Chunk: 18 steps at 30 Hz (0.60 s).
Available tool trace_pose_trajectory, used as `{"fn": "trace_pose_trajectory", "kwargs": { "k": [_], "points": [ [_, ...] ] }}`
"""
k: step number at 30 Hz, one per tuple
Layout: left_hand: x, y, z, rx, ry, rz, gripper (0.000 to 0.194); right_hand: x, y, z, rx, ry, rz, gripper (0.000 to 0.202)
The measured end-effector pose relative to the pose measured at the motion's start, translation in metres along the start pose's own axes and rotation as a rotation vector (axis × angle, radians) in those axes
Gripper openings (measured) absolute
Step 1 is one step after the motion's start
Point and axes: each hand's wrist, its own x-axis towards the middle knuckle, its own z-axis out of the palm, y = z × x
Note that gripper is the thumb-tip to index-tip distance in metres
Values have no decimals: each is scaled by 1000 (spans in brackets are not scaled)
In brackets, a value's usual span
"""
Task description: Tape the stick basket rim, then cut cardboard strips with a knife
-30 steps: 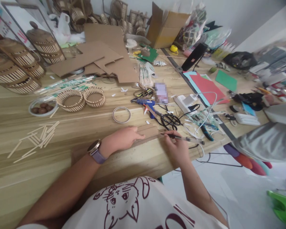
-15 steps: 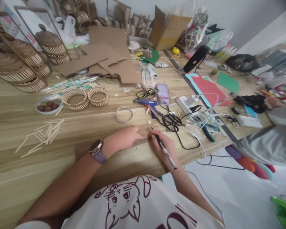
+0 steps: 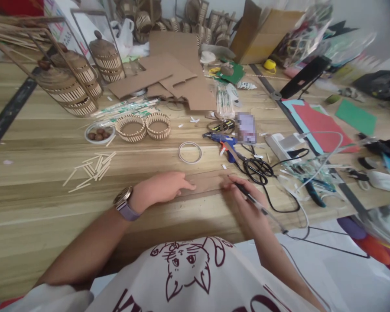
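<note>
A narrow brown cardboard strip (image 3: 206,181) lies on the table in front of me. My left hand (image 3: 159,187), with a watch at its wrist, presses on the strip's left part; its fingers are bent together and one digit points right along the strip. My right hand (image 3: 251,206) is closed around a black-and-clear pen (image 3: 251,198). The pen's tip is at the right end of the strip, and the fingertips touch the strip there. A pale ring (image 3: 190,152) lies just beyond the strip.
Scissors (image 3: 255,167) and a blue glue gun (image 3: 225,143) lie beyond my right hand, amid black cable. Small wooden sticks (image 3: 95,169), two round stick baskets (image 3: 131,128) and a bowl of nuts (image 3: 100,133) are at left. Cardboard sheets (image 3: 178,78) lie behind; pliers (image 3: 313,193) at right.
The view has swung left, so the table's things appear farther right. My hands are wider apart, with more of the strip showing between them; the pen has moved toward its right end.
</note>
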Motion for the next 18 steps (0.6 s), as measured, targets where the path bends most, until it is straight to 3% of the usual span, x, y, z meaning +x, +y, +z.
{"fn": "trace_pose_trajectory", "kwargs": {
  "k": [3,7,13,18],
  "points": [
    [3,-3,0,-48,-19,12,52,-7,-17,3,43,-92,-86,21],
    [4,-4,-4,-69,-36,19,53,-15,-32,19,87,-330,-325,20],
    [4,-3,-4,-35,-35,14,55,-2,-17,35,-93,-197,-424,20],
    [2,0,-3,18,-32,1,52,10,-1,32,-233,-283,-566,22]
  ]
}}
